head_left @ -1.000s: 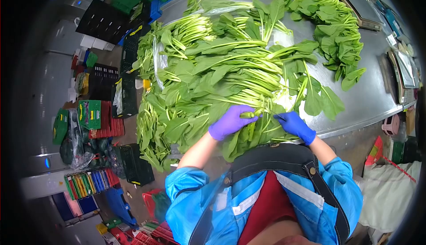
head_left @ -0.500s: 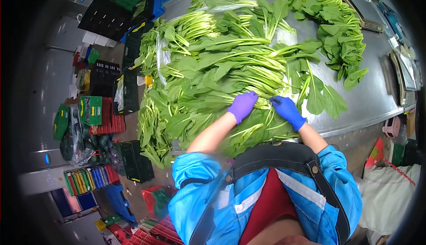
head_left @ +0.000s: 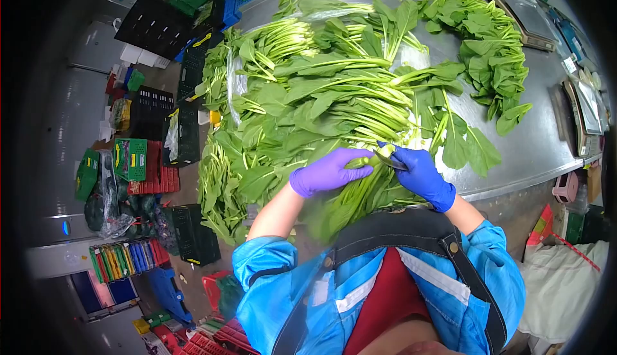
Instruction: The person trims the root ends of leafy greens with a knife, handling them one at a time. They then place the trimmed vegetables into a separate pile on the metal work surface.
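Note:
My left hand [head_left: 329,170], in a purple glove, grips a bunch of leafy greens [head_left: 350,199] by its pale stem ends at the table's near edge. The bunch's leaves hang toward my apron. My right hand [head_left: 421,173], in a blue glove, holds a small dark blade-like tool [head_left: 388,157] right against those stem ends. Both hands sit at the front of a big heap of loose greens [head_left: 321,101] spread over the steel table [head_left: 533,143].
A second pile of greens [head_left: 488,53] lies at the table's far right. Scales and trays [head_left: 588,101] line the right edge. Black, green and red crates [head_left: 151,123] and more greens [head_left: 215,188] fill the floor at left. A white sack [head_left: 562,278] sits at lower right.
Both hands reached forward into the heap, then drew back toward me. My left hand now holds a bunch by its stems, with the right hand's tool at the stem ends.

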A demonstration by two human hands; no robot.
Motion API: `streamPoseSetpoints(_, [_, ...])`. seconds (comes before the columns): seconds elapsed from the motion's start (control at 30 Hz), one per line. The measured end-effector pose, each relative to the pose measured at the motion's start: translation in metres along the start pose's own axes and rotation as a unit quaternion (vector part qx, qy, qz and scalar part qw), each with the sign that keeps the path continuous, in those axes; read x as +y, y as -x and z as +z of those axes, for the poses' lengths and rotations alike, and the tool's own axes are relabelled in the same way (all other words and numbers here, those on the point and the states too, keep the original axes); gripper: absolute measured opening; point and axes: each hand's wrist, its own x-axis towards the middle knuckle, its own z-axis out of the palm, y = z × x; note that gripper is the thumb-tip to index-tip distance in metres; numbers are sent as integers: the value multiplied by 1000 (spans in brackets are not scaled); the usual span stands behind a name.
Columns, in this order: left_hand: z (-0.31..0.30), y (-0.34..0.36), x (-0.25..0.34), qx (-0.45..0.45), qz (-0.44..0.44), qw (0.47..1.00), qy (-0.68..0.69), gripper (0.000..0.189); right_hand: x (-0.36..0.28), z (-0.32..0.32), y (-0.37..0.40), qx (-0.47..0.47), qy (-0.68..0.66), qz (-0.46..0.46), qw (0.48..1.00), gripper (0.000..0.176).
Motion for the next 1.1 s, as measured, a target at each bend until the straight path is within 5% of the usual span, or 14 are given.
streamPoseSetpoints(0.3, [21,11,-60,-4,-38,999,19,40,68,23,38,-141,95,121,978,33])
streamPoseSetpoints(0.37, [21,11,-64,7,-50,999,20,40,51,15,41,-119,-169,225,952,31])
streamPoseSetpoints(0.47, [33,-1,-69,-23,-44,999,1,37,13,17,14,-119,-244,234,933,33])
streamPoseSetpoints(0.57, [24,-3,-79,69,31,991,-108,40,32,25,15,-95,-305,249,914,28])
streamPoseSetpoints(0.63, [-3,8,-62,110,-201,942,-247,45,46,20,21,-54,-383,356,851,24])
streamPoseSetpoints(0.73, [6,15,-72,122,-251,917,-285,55,47,20,24,-46,-378,360,852,26])
streamPoseSetpoints(0.8, [32,7,-62,226,-42,948,-222,62,35,18,15,-81,-338,361,865,26])
streamPoseSetpoints(0.83, [40,-1,-34,207,-19,972,-106,63,36,25,15,-81,-338,362,865,26])
streamPoseSetpoints(0.93, [57,-13,-51,110,16,988,-109,60,42,32,13,-110,-171,115,972,21])
streamPoseSetpoints(1.03, [40,-5,-65,26,13,986,-167,45,65,25,26,-151,-94,62,982,16])
streamPoseSetpoints(1.1, [10,5,-83,28,-43,998,-43,38,81,15,26,-172,-77,116,975,15])
